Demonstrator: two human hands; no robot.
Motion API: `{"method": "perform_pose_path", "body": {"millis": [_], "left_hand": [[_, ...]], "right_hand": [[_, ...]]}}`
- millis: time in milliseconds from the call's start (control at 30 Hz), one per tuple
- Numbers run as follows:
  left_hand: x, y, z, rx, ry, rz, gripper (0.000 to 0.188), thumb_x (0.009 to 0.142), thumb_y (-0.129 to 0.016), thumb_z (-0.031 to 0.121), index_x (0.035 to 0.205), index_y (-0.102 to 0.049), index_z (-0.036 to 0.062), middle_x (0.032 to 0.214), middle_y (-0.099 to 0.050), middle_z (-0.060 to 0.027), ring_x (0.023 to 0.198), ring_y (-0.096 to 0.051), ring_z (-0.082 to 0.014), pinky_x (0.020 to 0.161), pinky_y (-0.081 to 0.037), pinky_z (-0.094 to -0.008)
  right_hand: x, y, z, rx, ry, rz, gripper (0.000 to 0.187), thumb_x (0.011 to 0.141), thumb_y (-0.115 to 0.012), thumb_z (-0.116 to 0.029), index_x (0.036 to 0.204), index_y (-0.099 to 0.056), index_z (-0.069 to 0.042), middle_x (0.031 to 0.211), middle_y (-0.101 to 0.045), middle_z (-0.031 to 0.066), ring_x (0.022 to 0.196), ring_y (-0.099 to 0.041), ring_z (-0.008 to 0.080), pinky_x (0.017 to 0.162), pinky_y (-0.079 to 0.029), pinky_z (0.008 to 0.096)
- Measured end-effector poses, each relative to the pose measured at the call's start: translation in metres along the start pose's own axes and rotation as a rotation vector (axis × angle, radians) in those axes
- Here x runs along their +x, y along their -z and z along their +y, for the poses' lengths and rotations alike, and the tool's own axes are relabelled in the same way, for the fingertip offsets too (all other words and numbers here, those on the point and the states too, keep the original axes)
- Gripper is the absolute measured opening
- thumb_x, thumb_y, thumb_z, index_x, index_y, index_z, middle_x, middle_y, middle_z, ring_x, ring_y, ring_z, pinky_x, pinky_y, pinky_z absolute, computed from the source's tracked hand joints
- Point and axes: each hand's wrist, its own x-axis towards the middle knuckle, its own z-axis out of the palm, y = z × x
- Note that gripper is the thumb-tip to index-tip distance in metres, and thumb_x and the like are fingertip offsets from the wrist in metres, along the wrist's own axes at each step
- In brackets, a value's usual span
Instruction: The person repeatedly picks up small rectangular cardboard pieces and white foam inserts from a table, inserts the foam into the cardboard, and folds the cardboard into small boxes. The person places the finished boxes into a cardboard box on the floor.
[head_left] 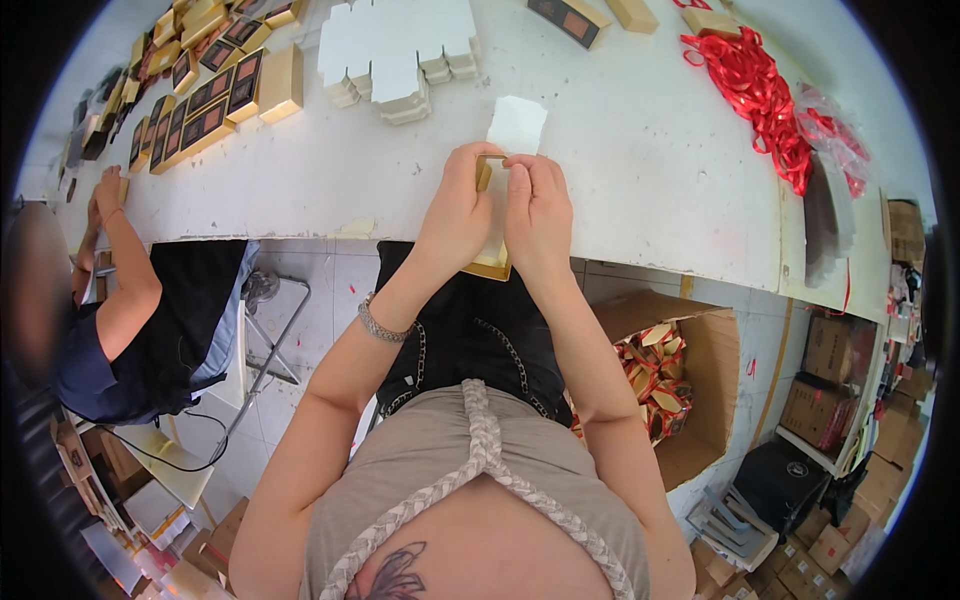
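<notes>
Both of my hands are at the table's near edge, around an open gold box [487, 270] with a pale inside. My left hand [459, 208] closes on its left side. Opposite it, my right hand [539, 212] grips the right side, its thumb and fingers pinched at the far rim. Just past my fingertips is a white piece of card [517, 122]; I cannot tell whether it joins the box. My palms hide much of the box's walls.
Flat white card blanks [400, 60] are stacked ahead. Gold-and-black boxes [205, 125] crowd the left, near a co-worker's hand [107, 190]. Red ribbons [755, 95] lie at right. Below the table, a carton [715, 375] holds gold pieces with red ribbon.
</notes>
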Motion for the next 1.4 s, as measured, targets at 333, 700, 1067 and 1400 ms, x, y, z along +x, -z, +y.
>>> {"method": "perform_pose_path", "body": {"millis": [333,700,1067,1400], "left_hand": [[-0.009,-0.013,0.001,0.095,0.079,0.073,0.040,0.081,-0.039,-0.001,0.120,-0.036,0.0032,0.111,-0.049,-0.0171,0.098,-0.054,-0.0334,0.084,-0.044,-0.0400],[-0.004,-0.014,-0.006,-0.135,-0.046,0.105,0.029,0.083,-0.040,-0.007,0.109,-0.041,0.0062,0.121,-0.047,-0.0122,0.104,-0.053,-0.0267,0.090,-0.042,-0.0341],[0.002,0.033,-0.004,-0.346,0.024,-0.451,0.057,0.079,-0.050,-0.006,0.134,-0.041,0.0050,0.136,-0.042,-0.0154,0.125,-0.043,-0.0229,0.102,-0.037,-0.0323],[0.015,0.014,0.015,0.630,-0.131,-0.134,0.015,0.077,-0.059,0.005,0.092,-0.058,0.0031,0.087,-0.063,-0.0118,0.080,-0.061,-0.0299,0.069,-0.049,-0.0370]], "right_hand": [[-0.001,0.006,-0.008,0.737,-0.467,0.119,0.018,0.089,-0.056,-0.002,0.107,-0.058,0.000,0.097,-0.063,0.0063,0.086,-0.055,0.0079,0.073,-0.045,0.0212],[-0.011,0.019,0.013,0.457,-0.093,-0.098,0.013,0.092,-0.054,-0.006,0.101,-0.062,-0.001,0.100,-0.066,0.0084,0.096,-0.059,0.0101,0.078,-0.047,0.0236],[0.009,0.045,0.008,0.422,-0.351,-0.503,0.025,0.089,-0.056,-0.006,0.113,-0.057,-0.002,0.103,-0.066,0.0116,0.095,-0.063,0.0187,0.080,-0.050,0.0288],[0.027,0.032,0.003,-0.541,0.192,-0.441,0.015,0.076,-0.063,-0.008,0.089,-0.059,-0.001,0.076,-0.063,0.0140,0.074,-0.062,0.0317,0.066,-0.050,0.0381]]}}
